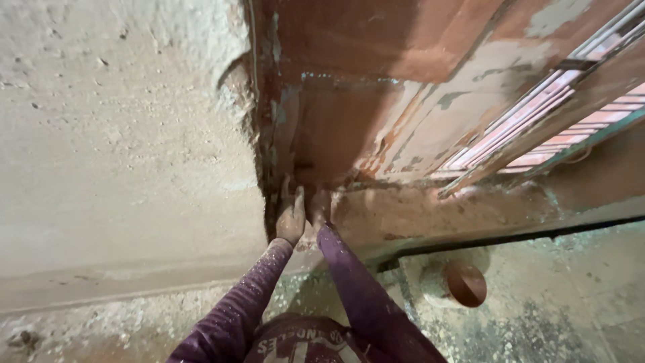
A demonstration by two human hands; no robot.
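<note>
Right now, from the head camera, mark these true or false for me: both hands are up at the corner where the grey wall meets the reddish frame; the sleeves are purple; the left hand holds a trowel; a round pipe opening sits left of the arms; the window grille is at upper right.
1. Both hands are at the corner where wall and frame meet. True: the left hand and right hand press together at the base of the reddish frame, beside the grey plaster wall.
2. The sleeves are purple. True.
3. The left hand holds a trowel. False: no tool shows in it.
4. A round pipe opening sits left of the arms. False: the pipe opening is to their right.
5. The window grille is at upper right. True.
</note>
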